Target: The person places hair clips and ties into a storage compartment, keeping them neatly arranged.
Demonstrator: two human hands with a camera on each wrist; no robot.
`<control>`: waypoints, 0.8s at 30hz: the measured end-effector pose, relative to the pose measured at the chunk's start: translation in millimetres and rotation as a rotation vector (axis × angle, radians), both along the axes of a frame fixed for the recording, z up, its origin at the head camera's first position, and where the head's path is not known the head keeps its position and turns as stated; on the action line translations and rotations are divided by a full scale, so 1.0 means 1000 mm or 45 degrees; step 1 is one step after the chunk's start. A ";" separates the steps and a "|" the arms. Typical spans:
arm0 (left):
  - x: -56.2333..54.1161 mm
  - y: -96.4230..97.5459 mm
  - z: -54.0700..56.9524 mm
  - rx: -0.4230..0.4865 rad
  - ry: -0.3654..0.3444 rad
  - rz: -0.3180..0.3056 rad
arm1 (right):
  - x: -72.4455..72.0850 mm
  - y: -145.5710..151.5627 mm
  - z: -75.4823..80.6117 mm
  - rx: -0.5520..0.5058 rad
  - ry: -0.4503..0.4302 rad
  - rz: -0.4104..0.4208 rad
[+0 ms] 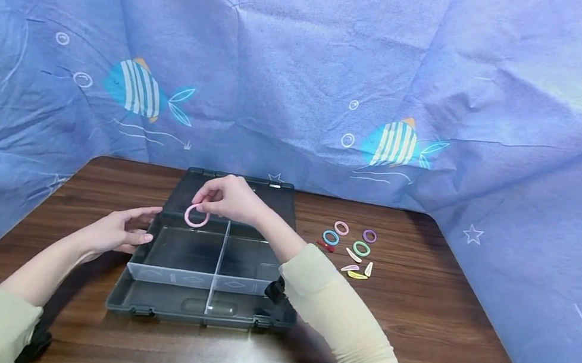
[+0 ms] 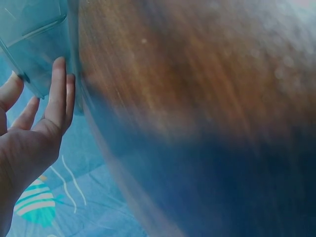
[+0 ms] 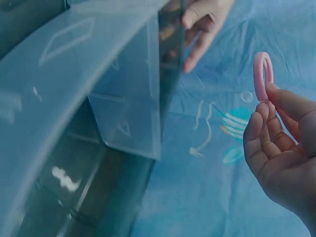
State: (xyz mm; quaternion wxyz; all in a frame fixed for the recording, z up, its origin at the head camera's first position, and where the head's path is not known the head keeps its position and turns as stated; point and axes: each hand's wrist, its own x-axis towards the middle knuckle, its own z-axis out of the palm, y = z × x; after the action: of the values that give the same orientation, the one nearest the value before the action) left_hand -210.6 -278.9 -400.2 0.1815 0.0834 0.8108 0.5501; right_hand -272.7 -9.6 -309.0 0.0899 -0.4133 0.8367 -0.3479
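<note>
Between the thumb and fingers of my right hand is a pink hair tie, pinched at its edge and hanging over the back left compartment of a dark translucent box. The box lies with its lid folded back, and pale clear dividers split it into compartments. My left hand rests at the box's left side, its fingers loosely bent and touching the wall. In the left wrist view, those fingers lie along the box's side.
To the right of the box, several hair ties lie on the brown table, among them a blue one and a green one. Near them are several hair clips, including a yellow clip. A blue fish-print cloth hangs behind.
</note>
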 end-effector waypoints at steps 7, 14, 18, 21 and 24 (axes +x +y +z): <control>-0.001 0.000 -0.004 0.060 0.015 -0.026 | -0.002 -0.028 -0.023 0.076 0.058 0.045; 0.002 -0.002 -0.005 0.016 -0.001 0.008 | -0.004 -0.046 -0.040 0.121 0.029 0.108; 0.002 -0.002 -0.006 0.002 -0.012 0.009 | -0.004 -0.053 -0.053 0.176 -0.030 0.126; 0.002 -0.002 -0.006 0.005 -0.012 0.007 | -0.004 -0.059 -0.061 0.214 -0.067 0.147; 0.002 -0.003 -0.006 0.011 0.007 0.007 | -0.002 -0.065 -0.067 0.238 -0.094 0.162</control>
State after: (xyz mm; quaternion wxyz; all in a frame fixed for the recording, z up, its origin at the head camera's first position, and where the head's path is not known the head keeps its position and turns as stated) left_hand -208.8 -282.3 -405.8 0.1773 0.0836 0.8091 0.5540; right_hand -274.4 -74.4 -376.0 0.1810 -0.4423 0.8337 -0.2769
